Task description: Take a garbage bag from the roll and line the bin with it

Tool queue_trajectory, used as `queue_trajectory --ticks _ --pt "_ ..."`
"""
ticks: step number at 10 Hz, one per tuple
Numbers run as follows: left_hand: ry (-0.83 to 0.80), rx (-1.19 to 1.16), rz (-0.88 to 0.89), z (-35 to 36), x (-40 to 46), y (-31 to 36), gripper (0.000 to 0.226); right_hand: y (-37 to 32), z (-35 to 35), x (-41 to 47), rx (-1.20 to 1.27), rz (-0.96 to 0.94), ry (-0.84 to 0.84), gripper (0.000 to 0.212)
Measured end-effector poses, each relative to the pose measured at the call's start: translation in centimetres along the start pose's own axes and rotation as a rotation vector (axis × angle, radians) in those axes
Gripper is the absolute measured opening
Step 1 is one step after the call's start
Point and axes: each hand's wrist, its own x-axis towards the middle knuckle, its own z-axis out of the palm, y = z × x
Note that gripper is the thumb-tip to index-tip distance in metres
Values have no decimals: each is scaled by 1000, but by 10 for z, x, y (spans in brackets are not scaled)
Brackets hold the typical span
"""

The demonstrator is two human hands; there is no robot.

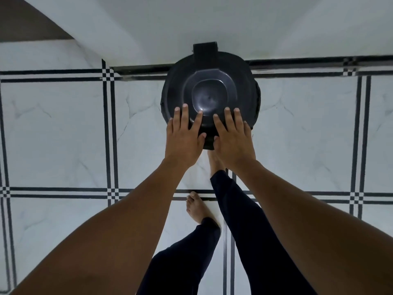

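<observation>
A round black pedal bin (210,90) stands on the tiled floor against the white wall, its domed lid closed. My left hand (185,137) lies flat with spread fingers on the near left part of the lid. My right hand (231,139) lies the same way on the near right part. Neither hand holds anything. The bin's foot pedal (208,143) shows between my hands at the near side. No garbage bag or roll is in view.
White marble-look floor tiles (63,128) with dark double lines spread all around. A white wall (212,20) rises right behind the bin. My bare feet (197,207) and dark trouser legs stand just in front of the bin.
</observation>
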Motion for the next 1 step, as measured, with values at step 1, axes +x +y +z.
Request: queue_trajectory --ticks 1 --pt "9 15 -7 -5 -3 1 64 -3 -4 -1 1 0 4 58"
